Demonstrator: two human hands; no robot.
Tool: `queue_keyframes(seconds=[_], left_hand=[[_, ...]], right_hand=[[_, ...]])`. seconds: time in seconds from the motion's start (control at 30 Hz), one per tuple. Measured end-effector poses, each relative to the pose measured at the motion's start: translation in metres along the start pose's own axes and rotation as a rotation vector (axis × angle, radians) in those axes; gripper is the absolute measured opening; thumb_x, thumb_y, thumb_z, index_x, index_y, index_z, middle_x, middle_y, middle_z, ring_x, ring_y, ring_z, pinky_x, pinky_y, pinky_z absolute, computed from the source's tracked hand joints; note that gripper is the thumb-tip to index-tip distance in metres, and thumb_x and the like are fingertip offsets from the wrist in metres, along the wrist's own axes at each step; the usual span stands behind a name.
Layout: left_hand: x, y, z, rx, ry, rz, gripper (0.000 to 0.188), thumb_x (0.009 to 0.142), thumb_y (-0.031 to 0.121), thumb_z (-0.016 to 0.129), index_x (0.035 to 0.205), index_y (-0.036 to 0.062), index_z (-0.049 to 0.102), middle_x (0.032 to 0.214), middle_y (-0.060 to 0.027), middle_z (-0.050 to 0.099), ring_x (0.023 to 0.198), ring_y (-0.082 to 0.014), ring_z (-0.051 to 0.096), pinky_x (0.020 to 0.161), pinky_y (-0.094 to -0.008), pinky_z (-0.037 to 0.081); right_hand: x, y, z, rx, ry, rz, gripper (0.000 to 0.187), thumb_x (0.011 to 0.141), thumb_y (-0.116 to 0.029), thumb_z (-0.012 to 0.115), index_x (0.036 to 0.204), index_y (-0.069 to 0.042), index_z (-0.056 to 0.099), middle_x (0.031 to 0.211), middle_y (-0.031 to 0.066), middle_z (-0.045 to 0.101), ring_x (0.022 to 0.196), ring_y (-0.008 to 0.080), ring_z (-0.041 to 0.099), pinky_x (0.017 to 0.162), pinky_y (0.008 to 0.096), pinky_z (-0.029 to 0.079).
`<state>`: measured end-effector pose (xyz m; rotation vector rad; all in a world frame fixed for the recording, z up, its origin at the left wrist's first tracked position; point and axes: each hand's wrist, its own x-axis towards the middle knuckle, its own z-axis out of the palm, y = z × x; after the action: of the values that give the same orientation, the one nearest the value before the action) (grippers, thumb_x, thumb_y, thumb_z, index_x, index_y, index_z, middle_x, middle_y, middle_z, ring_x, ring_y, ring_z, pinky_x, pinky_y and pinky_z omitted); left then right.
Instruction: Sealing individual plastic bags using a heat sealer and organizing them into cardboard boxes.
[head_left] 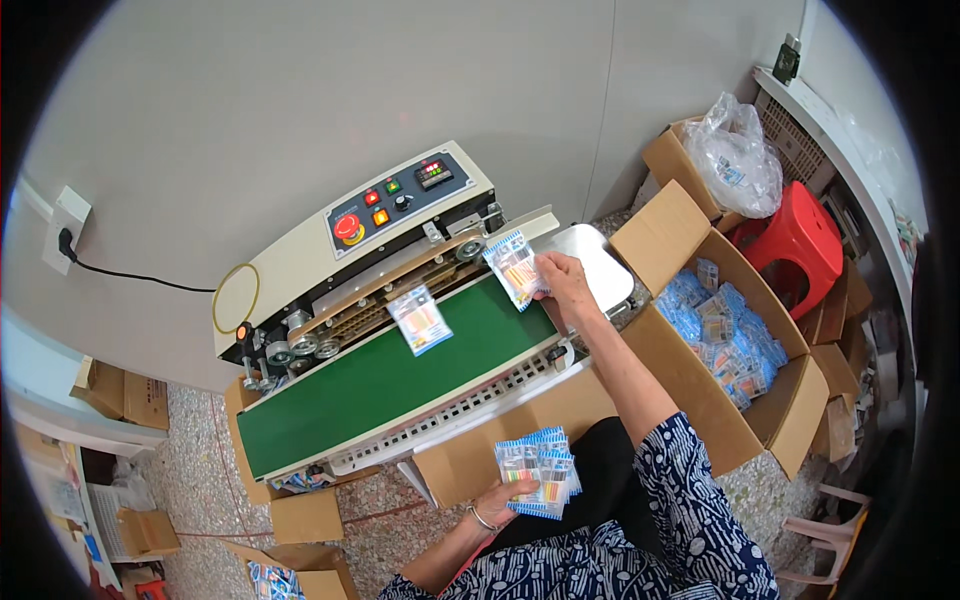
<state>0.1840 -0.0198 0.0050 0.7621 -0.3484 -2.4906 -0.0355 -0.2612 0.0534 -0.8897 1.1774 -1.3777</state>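
My right hand (566, 283) pinches a small clear packet (514, 265) with a blue-striped edge and colourful contents. It holds this packet at the right end of a band sealing machine (350, 240), beside the sealing strip. Another packet (421, 319) lies on the green conveyor belt (350, 395), its top edge by the sealing strip. Low in front of me, my left hand (497, 503) grips a fanned stack of similar packets (540, 470), thumb on top. What the contents of the packets are is too small to tell.
At right stands an open cardboard box (670, 345) full of packets. Behind it are a red stool (800, 240) and a box topped by a clear plastic bag (735, 160). A smaller box (320, 575) with packets sits on the floor at lower left. A black power cord (140, 278) runs along the wall.
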Motion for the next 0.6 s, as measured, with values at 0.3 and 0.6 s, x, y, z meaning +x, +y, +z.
queue_keyframes(seconds=[0.3, 0.6], left_hand=[[0.001, -0.002, -0.002, -0.064, 0.04, -0.031, 0.049, 0.076, 0.004, 0.064, 0.121, -0.0008, 0.046, 0.114, -0.0149, 0.057, 0.103, -0.027, 0.058, 0.091, -0.0411, 0.047], [0.004, 0.001, -0.003, -0.035, 0.007, -0.018, 0.049, 0.077, 0.006, 0.066, 0.122, 0.0008, 0.047, 0.116, -0.0131, 0.057, 0.104, -0.0247, 0.058, 0.092, -0.0397, 0.047]], right_hand=[[0.01, 0.0, 0.007, 0.044, 0.109, 0.039, 0.026, 0.092, -0.022, 0.046, 0.088, 0.0, 0.058, 0.068, 0.0012, 0.057, 0.053, 0.0055, 0.05, 0.042, 0.0186, 0.041], [0.014, -0.004, 0.011, -0.003, 0.076, 0.068, 0.024, 0.093, -0.025, 0.048, 0.088, -0.004, 0.058, 0.066, -0.0008, 0.055, 0.054, 0.0049, 0.049, 0.042, 0.0189, 0.038]])
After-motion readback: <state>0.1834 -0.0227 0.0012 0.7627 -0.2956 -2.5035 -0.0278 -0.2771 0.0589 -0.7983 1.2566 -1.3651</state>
